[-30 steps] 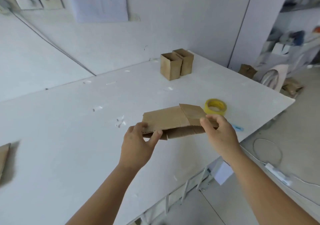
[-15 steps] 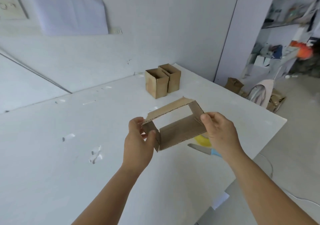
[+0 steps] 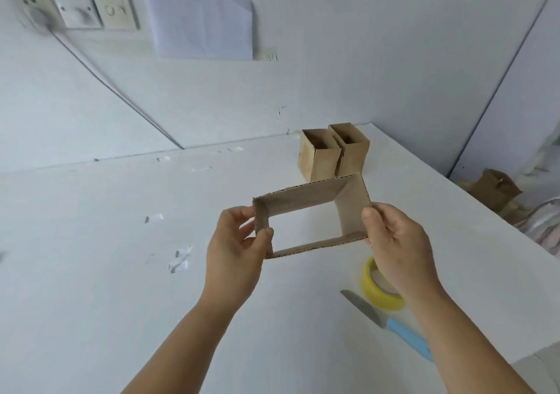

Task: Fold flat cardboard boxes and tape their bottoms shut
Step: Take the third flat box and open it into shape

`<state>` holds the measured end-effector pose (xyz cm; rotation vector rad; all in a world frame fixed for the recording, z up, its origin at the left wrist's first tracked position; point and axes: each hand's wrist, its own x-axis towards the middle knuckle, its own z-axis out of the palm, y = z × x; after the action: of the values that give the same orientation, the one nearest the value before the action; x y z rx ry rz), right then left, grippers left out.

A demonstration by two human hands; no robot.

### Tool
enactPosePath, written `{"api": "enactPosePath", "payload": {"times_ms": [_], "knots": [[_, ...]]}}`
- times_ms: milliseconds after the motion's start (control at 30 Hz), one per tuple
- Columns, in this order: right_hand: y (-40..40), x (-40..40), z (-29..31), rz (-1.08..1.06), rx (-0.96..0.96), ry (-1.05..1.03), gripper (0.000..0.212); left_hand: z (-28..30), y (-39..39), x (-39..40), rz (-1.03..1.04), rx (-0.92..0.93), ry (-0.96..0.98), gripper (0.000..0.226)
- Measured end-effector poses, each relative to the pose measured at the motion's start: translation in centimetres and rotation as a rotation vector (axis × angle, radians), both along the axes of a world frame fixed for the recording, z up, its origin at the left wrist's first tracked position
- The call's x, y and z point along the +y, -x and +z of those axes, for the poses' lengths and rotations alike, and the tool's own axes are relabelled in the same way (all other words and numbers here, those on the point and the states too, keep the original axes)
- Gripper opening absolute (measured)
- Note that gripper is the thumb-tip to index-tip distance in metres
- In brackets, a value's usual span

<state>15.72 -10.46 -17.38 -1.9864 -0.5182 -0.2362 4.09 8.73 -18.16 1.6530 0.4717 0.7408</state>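
Note:
A small brown cardboard box (image 3: pixel 353 209) is held above the white table (image 3: pixel 91 272), opened into a rectangular tube through which I see the table. My left hand (image 3: pixel 236 251) pinches its left wall, thumb on the near side. Gripping the right wall is my right hand (image 3: pixel 394 248), thumb on the box's near corner. A yellow tape roll (image 3: pixel 378 295) lies on the table under my right wrist, partly hidden by it. A knife (image 3: pixel 391 322) with a light blue handle lies just beside the roll.
Two upright open cardboard boxes (image 3: pixel 333 154) stand side by side at the table's far end by the wall. Brown cardboard pieces (image 3: pixel 494 190) lie on the floor past the table's right edge. Small white scraps (image 3: pixel 178 260) dot the tabletop.
The flat cardboard has been pulled open into a rectangular tube and lifted, both hands keeping their hold. The view has tilted up, so the tape roll now sits lower right.

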Motion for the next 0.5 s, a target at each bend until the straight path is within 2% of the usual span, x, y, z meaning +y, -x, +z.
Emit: {"api": "enactPosePath", "payload": {"times_ms": [200,333,400,467,500], "knots": [[-1.1,-1.6,-1.0,0.143,0.066,0.02,0.043,-0.4,1.1,-3.2,0.135,0.058,-0.021,0.015],[-0.5,-2.3,-2.7,0.285,0.144,0.029,0.054,-0.9,2.7,-4.6,0.127,0.151,-0.129,0.025],[0.1,-2.4,-3.3,0.316,0.14,0.051,0.044,-1.6,3.6,-4.8,0.084,0.237,-0.214,0.03],[0.7,-2.1,-3.8,0.319,0.146,0.04,0.018,-2.3,4.3,-4.9,0.06,0.295,-0.211,0.036],[0.8,-2.0,-4.0,0.324,0.131,0.048,0.027,-2.7,4.5,-4.9,0.061,0.311,-0.219,0.046]]}}
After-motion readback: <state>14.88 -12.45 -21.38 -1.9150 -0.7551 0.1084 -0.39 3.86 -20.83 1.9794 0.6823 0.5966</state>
